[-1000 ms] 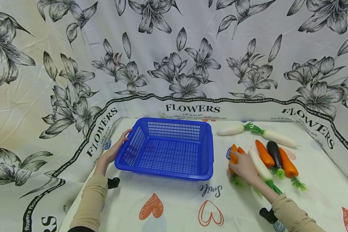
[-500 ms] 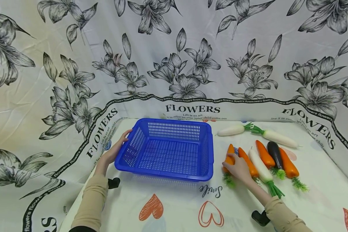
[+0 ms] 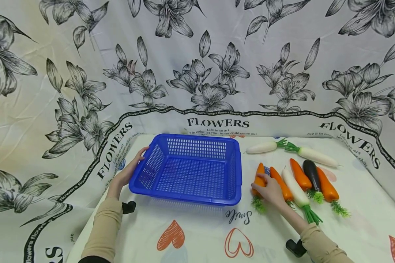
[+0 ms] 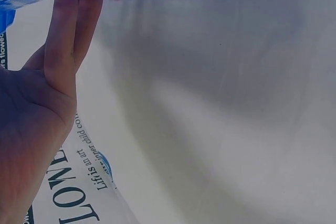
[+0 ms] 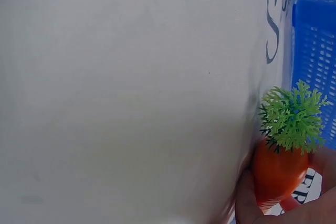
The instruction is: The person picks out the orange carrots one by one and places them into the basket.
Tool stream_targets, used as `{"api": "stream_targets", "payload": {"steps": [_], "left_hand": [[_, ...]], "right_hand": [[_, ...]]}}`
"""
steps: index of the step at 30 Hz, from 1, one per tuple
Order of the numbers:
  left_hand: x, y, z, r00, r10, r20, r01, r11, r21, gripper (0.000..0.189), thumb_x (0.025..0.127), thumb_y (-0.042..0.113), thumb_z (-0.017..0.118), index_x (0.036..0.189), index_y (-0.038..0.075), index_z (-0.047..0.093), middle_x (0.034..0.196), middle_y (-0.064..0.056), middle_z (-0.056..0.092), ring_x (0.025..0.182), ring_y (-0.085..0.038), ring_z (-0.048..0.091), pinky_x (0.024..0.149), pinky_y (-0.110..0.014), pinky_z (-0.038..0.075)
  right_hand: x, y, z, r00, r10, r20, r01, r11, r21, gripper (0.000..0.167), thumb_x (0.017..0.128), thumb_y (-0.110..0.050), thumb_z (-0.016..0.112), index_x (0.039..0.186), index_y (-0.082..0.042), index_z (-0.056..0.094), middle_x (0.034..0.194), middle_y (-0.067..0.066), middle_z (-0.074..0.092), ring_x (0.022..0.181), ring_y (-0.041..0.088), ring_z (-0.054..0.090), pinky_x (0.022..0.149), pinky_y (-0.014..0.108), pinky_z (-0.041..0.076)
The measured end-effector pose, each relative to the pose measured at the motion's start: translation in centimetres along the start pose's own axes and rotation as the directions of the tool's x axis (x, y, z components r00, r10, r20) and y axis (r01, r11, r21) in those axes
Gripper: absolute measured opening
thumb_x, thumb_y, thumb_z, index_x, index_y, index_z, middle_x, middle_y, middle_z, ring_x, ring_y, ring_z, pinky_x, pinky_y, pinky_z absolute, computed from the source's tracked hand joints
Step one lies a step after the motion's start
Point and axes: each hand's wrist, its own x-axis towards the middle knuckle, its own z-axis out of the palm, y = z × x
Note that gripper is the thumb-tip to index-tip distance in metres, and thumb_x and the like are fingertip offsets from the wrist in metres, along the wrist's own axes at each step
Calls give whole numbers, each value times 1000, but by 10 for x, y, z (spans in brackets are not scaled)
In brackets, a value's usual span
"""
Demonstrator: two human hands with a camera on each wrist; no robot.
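At the left side of a blue plastic basket [image 3: 191,197], my left hand [image 3: 131,170] touches the outer wall near the rim. The left wrist view shows its fingers [image 4: 62,40] straight, their tips against the basket's edge. My right hand [image 3: 271,190] pinches an orange carrot [image 3: 259,175] with a green leafy top, right of the basket. In the right wrist view, thumb and fingers lie on both sides of the carrot's thick end [image 5: 278,174]. A second carrot [image 3: 281,183] lies just right of that hand, beside a white radish [image 3: 295,187].
Two more carrots [image 3: 299,174] flank a dark eggplant [image 3: 312,175] on the right. Two white radishes, one left [image 3: 261,147] and one right [image 3: 317,157], lie behind with their green tops meeting. A flower-print cloth [image 3: 217,73] hangs behind the white tablecloth [image 3: 197,233].
My right hand has moved a little left with the carrot, away from the second carrot, then almost stopped. My left hand and the basket have stayed in place.
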Motion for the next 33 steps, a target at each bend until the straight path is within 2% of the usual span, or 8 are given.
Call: {"api": "stream_targets", "payload": {"steps": [5, 10, 19, 22, 27, 30, 33], "left_hand": [[0, 1, 0, 1000, -5, 17, 6, 999, -40, 50, 102, 36, 20, 150, 38, 4, 146, -21, 20, 101, -22, 53, 79, -32, 49], [-1, 0, -2, 1000, -4, 17, 4, 999, -46, 50, 103, 37, 19, 150, 38, 4, 143, -22, 22, 100, -20, 54, 79, -33, 50], [-2, 2, 0, 1000, -10, 18, 10, 1000, -18, 50, 102, 38, 20, 150, 38, 4, 150, -20, 16, 110, -25, 48, 85, -31, 46], [-1, 1, 0, 1000, -6, 15, 6, 1000, -7, 50, 102, 39, 19, 150, 38, 4, 152, -19, 14, 117, -31, 45, 86, -30, 45], [1, -2, -1, 1000, 1, 16, -1, 1000, 3, 50, 102, 37, 19, 149, 41, 5, 154, -17, 11, 123, -35, 41, 89, -32, 43], [0, -2, -1, 1000, 3, 16, -4, 1000, 3, 50, 102, 38, 19, 150, 40, 5, 154, -17, 10, 123, -34, 40, 90, -32, 42], [0, -1, -1, 1000, 9, 16, -9, 1000, -2, 50, 102, 37, 19, 150, 39, 5, 154, -17, 11, 123, -34, 40, 90, -31, 42]], "right_hand": [[0, -1, 0, 1000, -12, -7, 12, 1000, 4, 53, 87, -27, 63, 132, -3, 52, 101, 19, 56, 80, 24, 51, 62, 26, 37], [-1, -2, 0, 1000, -25, -1, 25, 1000, 0, 53, 87, -27, 63, 133, -3, 51, 103, 20, 54, 82, 25, 49, 64, 26, 36], [-5, -5, -4, 999, -9, 35, 9, 1000, 3, 54, 88, -27, 62, 134, -2, 49, 106, 21, 54, 86, 26, 49, 66, 26, 35], [-4, -5, -5, 999, 7, 49, -7, 1000, 14, 55, 88, -28, 62, 135, -3, 48, 108, 21, 55, 87, 26, 50, 64, 25, 37], [-3, -3, -5, 998, 22, 52, -23, 999, 30, 56, 88, -29, 63, 136, -4, 48, 116, 25, 54, 91, 29, 51, 64, 23, 39], [-4, -2, -5, 999, 11, 46, -13, 999, 44, 57, 88, -31, 64, 136, -4, 48, 122, 27, 53, 95, 30, 51, 70, 24, 40], [-6, 0, -5, 999, 6, 44, -10, 997, 75, 57, 88, -31, 64, 136, -6, 48, 125, 27, 52, 100, 32, 53, 77, 31, 46]]}}
